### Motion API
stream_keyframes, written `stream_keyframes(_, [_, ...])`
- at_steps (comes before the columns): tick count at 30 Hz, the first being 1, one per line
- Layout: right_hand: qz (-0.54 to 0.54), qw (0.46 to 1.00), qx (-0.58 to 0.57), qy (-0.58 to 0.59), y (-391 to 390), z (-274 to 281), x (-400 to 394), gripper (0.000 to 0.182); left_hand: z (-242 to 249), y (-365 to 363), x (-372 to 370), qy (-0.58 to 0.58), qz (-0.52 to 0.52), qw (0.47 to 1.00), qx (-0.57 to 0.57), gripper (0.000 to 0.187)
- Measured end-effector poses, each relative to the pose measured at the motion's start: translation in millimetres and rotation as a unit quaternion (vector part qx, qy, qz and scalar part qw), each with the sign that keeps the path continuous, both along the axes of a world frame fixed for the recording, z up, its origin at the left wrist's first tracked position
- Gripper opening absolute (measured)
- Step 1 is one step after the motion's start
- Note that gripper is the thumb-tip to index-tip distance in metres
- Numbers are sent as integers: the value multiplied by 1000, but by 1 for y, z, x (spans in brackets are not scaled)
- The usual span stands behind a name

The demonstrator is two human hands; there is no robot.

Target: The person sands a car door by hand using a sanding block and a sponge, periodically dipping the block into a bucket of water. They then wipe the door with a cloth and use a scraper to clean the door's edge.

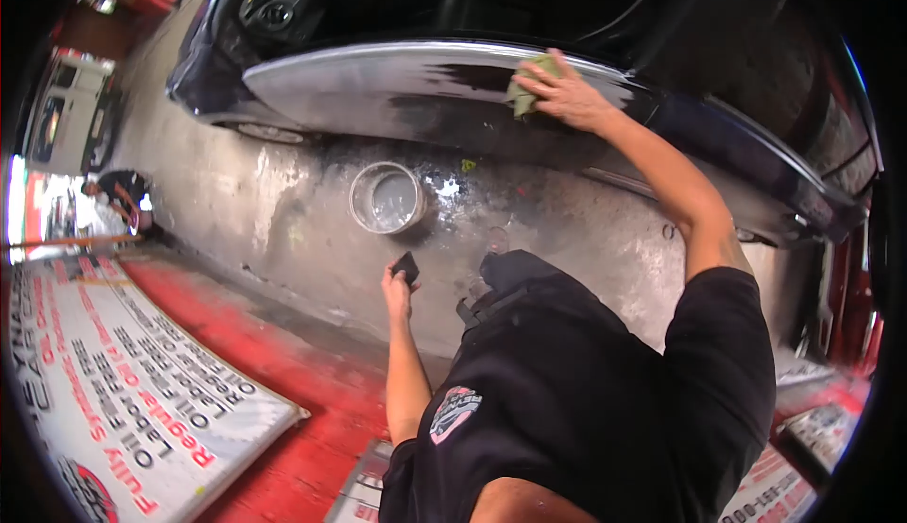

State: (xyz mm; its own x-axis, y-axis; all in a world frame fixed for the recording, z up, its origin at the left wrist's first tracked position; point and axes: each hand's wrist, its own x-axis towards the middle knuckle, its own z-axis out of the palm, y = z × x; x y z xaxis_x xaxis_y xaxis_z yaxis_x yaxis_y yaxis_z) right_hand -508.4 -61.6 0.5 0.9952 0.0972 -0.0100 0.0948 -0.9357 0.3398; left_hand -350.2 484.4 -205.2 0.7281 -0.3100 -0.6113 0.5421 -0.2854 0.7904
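My right hand [573, 100] presses a crumpled yellow-green cloth [524, 90] against the upper part of the car door [331, 77]. The door has a dull, whitish-grey surface, with darker, glossier streaks just left of the cloth. Low on the left, my left hand [399, 287] is closed around a small black block [406, 266], held away from the car. Just beyond that hand a round whitish bucket [386, 199] stands on the floor with cloudy liquid in it.
Wet patches mark the concrete floor [312, 249] around the bucket. A large printed sign [161, 391] leans at the lower left by a red surface. Another person [123, 192] is far off at the left, near a parked white vehicle [66, 112].
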Motion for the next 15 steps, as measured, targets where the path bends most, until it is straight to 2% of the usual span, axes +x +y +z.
stream_keyframes(4, [-22,999,-32,22,-28,19,-79,20,2,71,-29,41,114,992,-22,41])
stream_keyframes(6, [-54,998,26,-11,-30,34,-101,17,-7,102,-50,62,136,988,-38,42])
stream_keyframes(8, [-75,996,36,15,-24,45,-99,16,-22,120,-71,110,199,973,-47,47])
stream_keyframes(10, [-88,995,32,27,-21,47,-89,15,-37,123,-88,122,198,971,-60,51])
stream_keyframes(13, [-75,997,11,18,-24,36,-80,16,-32,103,-112,94,231,964,-90,51])
stream_keyframes(15, [-65,997,-25,35,-28,36,-82,25,-31,76,-122,60,215,966,-126,51])
